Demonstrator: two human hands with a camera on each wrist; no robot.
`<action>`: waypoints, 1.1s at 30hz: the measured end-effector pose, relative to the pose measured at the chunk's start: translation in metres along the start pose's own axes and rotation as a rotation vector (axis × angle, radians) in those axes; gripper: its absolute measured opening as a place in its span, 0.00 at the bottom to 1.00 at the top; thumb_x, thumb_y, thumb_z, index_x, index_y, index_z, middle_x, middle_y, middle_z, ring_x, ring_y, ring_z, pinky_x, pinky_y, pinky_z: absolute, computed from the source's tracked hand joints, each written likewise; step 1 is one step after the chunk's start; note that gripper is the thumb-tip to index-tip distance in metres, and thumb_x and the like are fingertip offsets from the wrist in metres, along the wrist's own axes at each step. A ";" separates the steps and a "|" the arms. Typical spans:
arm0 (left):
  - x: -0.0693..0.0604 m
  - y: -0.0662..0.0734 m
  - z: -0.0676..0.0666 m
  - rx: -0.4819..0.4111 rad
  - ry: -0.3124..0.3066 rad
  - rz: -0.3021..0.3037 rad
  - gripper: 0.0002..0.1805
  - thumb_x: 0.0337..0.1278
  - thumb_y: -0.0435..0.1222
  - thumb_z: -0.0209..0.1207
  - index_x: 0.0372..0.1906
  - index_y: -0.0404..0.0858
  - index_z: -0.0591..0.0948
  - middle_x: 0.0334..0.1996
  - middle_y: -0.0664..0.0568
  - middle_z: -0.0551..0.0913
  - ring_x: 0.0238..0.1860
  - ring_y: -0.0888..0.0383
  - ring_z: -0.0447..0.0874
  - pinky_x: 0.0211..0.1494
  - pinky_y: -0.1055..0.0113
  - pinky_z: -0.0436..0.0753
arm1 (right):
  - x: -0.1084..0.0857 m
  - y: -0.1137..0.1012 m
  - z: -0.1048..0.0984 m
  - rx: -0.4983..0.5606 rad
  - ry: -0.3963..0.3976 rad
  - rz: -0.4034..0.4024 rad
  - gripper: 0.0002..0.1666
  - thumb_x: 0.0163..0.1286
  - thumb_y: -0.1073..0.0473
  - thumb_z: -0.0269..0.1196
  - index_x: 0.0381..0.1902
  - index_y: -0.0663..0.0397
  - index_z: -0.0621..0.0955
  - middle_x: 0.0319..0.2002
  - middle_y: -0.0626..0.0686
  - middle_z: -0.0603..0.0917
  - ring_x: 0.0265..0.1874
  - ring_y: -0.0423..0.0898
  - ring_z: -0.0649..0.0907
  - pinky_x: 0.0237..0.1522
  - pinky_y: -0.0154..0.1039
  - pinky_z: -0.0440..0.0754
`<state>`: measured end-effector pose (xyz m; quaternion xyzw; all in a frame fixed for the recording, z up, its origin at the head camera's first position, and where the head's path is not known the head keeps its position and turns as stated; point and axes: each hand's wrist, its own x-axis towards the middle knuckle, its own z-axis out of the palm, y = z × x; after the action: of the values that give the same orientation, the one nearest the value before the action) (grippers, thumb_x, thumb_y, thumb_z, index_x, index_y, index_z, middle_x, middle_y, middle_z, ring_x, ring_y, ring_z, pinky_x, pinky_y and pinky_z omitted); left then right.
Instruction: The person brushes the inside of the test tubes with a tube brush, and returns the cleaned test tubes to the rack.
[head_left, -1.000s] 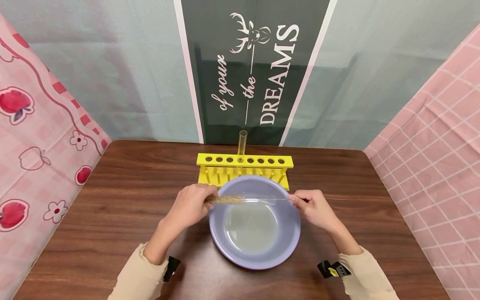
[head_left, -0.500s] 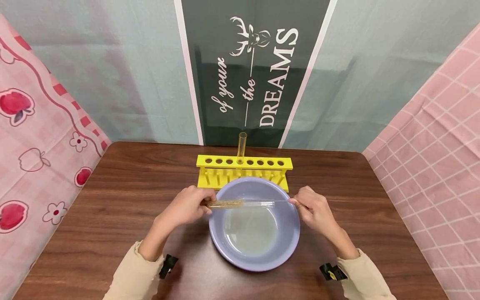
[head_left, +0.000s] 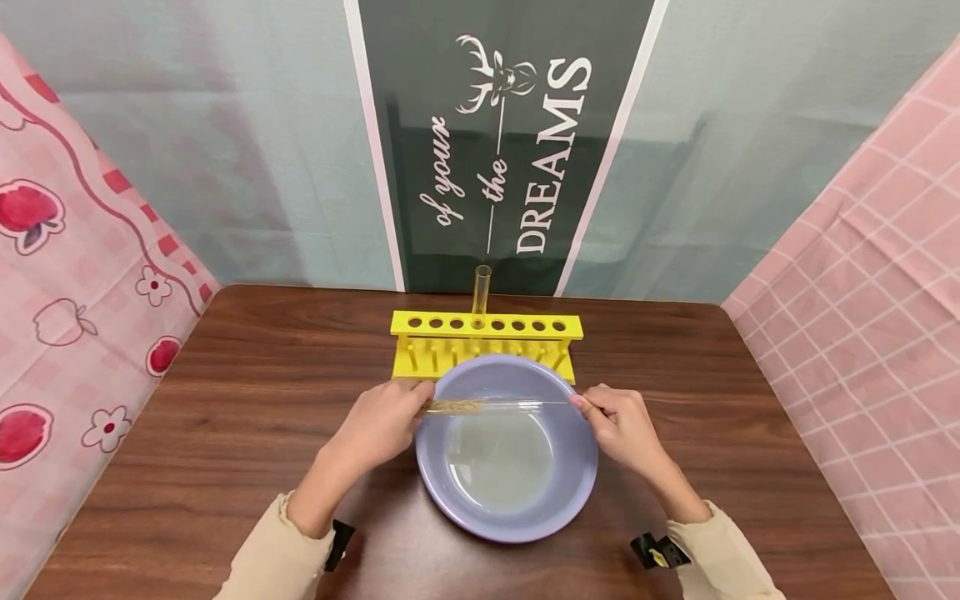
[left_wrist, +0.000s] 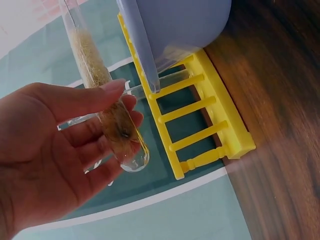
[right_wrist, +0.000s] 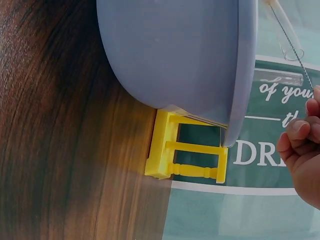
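Note:
My left hand (head_left: 382, 421) grips the rounded end of a clear test tube (left_wrist: 134, 159), thumb on one side and fingers behind it. Inside the tube is a test tube brush with tan bristles (left_wrist: 89, 55), darker and wet-looking toward the closed end. The tube lies nearly level above a lavender basin (head_left: 429, 471), its mouth pointing right. On that side my right hand (head_left: 621, 427) pinches the brush's twisted wire handle (right_wrist: 291, 41) between thumb and fingers. Cloudy water (head_left: 498, 462) covers the basin's bottom.
Behind the basin stands a yellow test tube rack (head_left: 525, 327), partly hidden by the rim. One upright test tube (head_left: 481, 292) sits in it. Printed cloth (head_left: 315, 167) hangs behind the brown wooden table (head_left: 262, 400), with pink cloths at both sides.
My right hand shifts slightly outward, then back in toward the tube's mouth. The left hand moves a little left and back, still holding the tube. Basin and rack stay put.

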<state>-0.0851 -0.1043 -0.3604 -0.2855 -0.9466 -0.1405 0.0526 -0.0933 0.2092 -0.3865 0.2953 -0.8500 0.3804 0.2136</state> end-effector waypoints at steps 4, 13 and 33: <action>-0.001 0.002 0.001 0.026 0.009 -0.012 0.12 0.40 0.27 0.65 0.30 0.40 0.74 0.24 0.53 0.73 0.27 0.53 0.75 0.25 0.62 0.73 | 0.000 -0.003 0.001 -0.001 0.024 0.038 0.18 0.51 0.74 0.64 0.12 0.50 0.74 0.13 0.39 0.66 0.14 0.34 0.65 0.15 0.25 0.60; -0.001 0.006 0.004 0.123 0.092 -0.047 0.14 0.37 0.33 0.70 0.31 0.38 0.77 0.27 0.50 0.79 0.29 0.50 0.78 0.26 0.58 0.75 | 0.001 -0.010 0.001 0.028 -0.076 0.216 0.22 0.58 0.69 0.63 0.09 0.47 0.70 0.11 0.38 0.63 0.11 0.32 0.62 0.13 0.28 0.59; 0.008 -0.007 -0.011 -0.089 -0.152 -0.020 0.08 0.44 0.32 0.66 0.29 0.42 0.78 0.21 0.59 0.76 0.21 0.60 0.73 0.24 0.64 0.73 | 0.001 0.012 -0.002 -0.042 0.056 -0.265 0.16 0.63 0.60 0.60 0.16 0.55 0.74 0.16 0.45 0.72 0.21 0.43 0.73 0.27 0.32 0.70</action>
<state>-0.0955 -0.1084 -0.3497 -0.2881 -0.9434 -0.1606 -0.0335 -0.1017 0.2167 -0.3907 0.3897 -0.8051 0.3392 0.2915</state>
